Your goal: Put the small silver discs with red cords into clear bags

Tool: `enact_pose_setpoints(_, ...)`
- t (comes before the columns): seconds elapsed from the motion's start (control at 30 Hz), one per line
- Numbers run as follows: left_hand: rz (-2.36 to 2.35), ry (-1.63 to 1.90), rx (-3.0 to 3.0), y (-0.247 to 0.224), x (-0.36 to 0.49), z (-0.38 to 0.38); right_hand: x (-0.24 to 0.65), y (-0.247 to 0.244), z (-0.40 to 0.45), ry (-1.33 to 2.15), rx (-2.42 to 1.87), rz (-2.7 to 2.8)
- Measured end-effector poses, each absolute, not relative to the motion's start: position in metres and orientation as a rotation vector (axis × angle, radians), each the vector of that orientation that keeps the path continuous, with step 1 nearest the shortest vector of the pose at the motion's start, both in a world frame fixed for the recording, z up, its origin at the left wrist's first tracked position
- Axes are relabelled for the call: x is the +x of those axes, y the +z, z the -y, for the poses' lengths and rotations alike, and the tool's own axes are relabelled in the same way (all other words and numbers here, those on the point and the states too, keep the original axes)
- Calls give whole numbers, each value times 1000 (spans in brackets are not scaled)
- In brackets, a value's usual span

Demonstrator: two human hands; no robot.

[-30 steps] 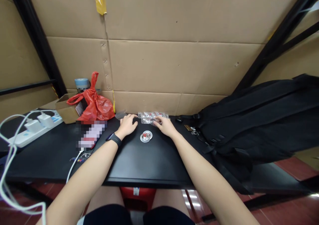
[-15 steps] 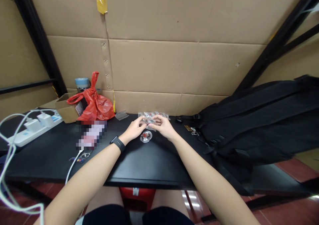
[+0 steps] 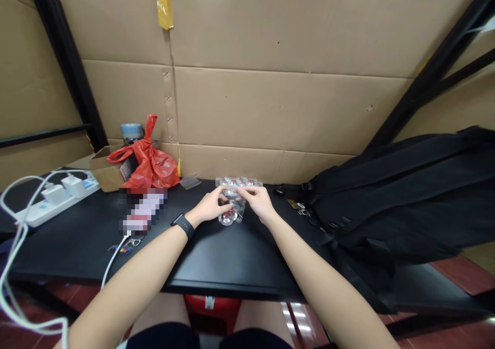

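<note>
On a black surface (image 3: pixel 232 264), a person's left hand (image 3: pixel 211 205) and right hand (image 3: pixel 259 203) face each other, each grip nearly closed, fingertips pinching a small clear plastic packet (image 3: pixel 240 213) between them. Just beside it lies a silvery disc (image 3: pixel 227 218) with red on it; more clear packets (image 3: pixel 249 181) lie behind, near the cardboard wall (image 3: pixel 251 117).
</note>
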State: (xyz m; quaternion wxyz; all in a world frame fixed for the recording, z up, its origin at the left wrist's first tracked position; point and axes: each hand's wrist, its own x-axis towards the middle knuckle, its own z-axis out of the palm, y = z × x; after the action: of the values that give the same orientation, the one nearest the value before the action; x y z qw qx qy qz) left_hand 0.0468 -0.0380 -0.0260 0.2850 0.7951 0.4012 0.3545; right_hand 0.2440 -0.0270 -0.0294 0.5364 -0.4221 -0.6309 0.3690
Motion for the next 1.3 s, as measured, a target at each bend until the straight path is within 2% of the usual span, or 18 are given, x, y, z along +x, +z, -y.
enact_pose_setpoints(0.43,-1054,1410,1884,-29,54,31,242,-32,27,967,-880,1460)
enact_pose_setpoints(0.57,-1130,1507,2197,-19,50,38,245,-32,23,857,-886,1288)
enact_pose_setpoints(0.73,-1142,1160,2892,-2,46,53,249,-27,25,895,-901,1230)
enact_pose_setpoints(0.93,-1239,920,3160,-11,50,39,238,-35,23,998,-903,1424)
enact_pose_setpoints(1.07,-1583,846,3048,-15,33,15,245,-44,11,750,-994,1582)
enact_pose_setpoints(1.2,-2059,624,2649,-26,1,-8,263,-51,-1,519,-1122,1686)
enact_pose_setpoints(1.3,-2224,550,2469,-38,-16,-19,274,-53,-7,359,-1208,1821)
